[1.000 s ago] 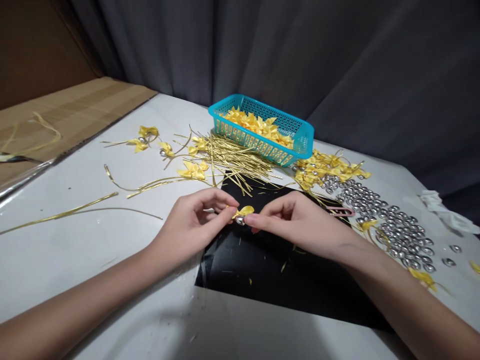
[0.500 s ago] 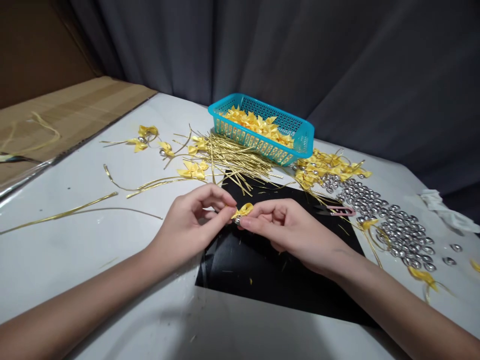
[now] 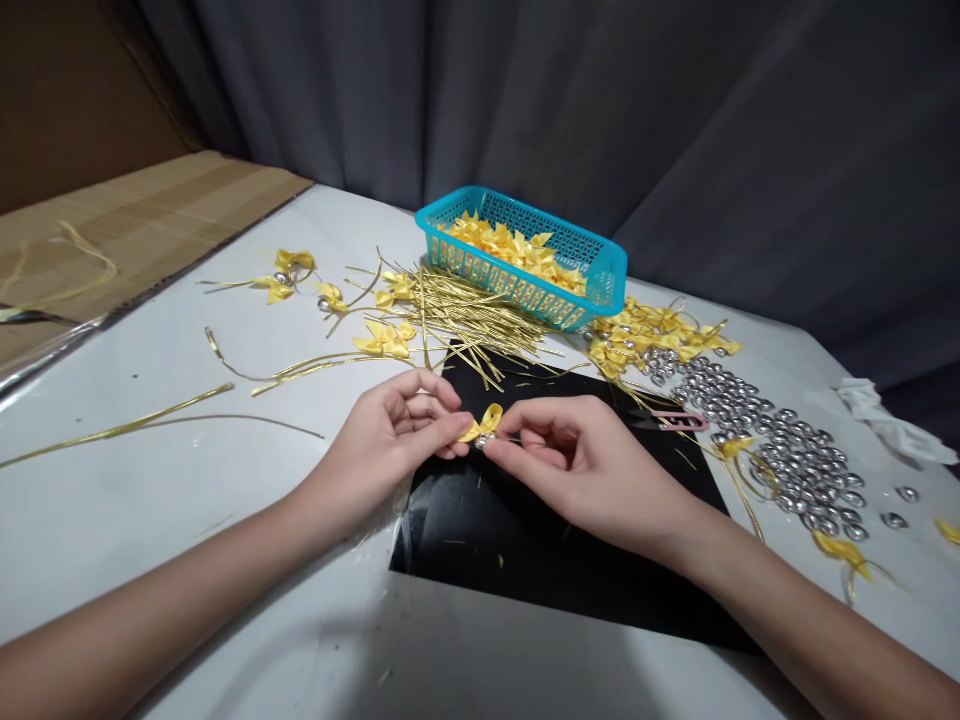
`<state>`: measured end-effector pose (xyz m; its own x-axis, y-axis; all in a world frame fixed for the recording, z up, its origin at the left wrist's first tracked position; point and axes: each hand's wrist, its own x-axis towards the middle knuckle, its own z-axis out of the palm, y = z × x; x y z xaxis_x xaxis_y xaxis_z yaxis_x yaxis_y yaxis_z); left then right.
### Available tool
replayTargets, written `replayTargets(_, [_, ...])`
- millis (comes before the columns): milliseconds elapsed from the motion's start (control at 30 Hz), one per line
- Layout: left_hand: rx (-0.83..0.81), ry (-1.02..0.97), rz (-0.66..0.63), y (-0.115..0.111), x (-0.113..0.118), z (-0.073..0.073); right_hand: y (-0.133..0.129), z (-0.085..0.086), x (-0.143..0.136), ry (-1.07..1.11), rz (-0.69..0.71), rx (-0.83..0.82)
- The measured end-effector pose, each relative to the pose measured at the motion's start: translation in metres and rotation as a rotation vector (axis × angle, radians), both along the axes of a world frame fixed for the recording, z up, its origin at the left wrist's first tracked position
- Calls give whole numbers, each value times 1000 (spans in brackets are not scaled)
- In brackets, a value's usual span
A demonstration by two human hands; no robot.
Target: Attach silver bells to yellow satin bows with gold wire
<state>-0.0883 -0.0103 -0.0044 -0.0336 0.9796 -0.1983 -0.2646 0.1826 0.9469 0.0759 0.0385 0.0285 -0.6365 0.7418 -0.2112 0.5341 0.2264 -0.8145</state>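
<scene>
I have the white table [image 3: 187,520] across most of my view, and near its middle lies the black mat [image 3: 525,560], tilted to my line of sight. Behind the mat stands the turquoise basket [image 3: 602,297], loaded with yellow ribbon pieces; a heap of silver pieces [image 3: 802,460] spreads to the right. In front of the basket lies a bundle of gold cords [image 3: 480,318]. Over the mat, my left hand [image 3: 397,425] pinches the left end of a yellow bow [image 3: 491,418] between thumb and fingertips, the other fingers curled loosely. My right hand [image 3: 577,450] meets it from the other side: thumb tip against the small silver bead [image 3: 484,440], index tip just beside the bow's upright loop. From this far off I cannot tell whether those two close on anything. The bow sits between both sets of fingertips, its bead at the lower edge.
</scene>
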Motion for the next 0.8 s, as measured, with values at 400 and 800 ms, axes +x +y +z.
replayTargets(400, [8, 3, -95, 3, -6, -2, 7, 3, -3, 32, -60, -145])
replayTargets(800, [-22, -35, -67, 5, -7, -6, 8, 3, -2, 64, -76, -286])
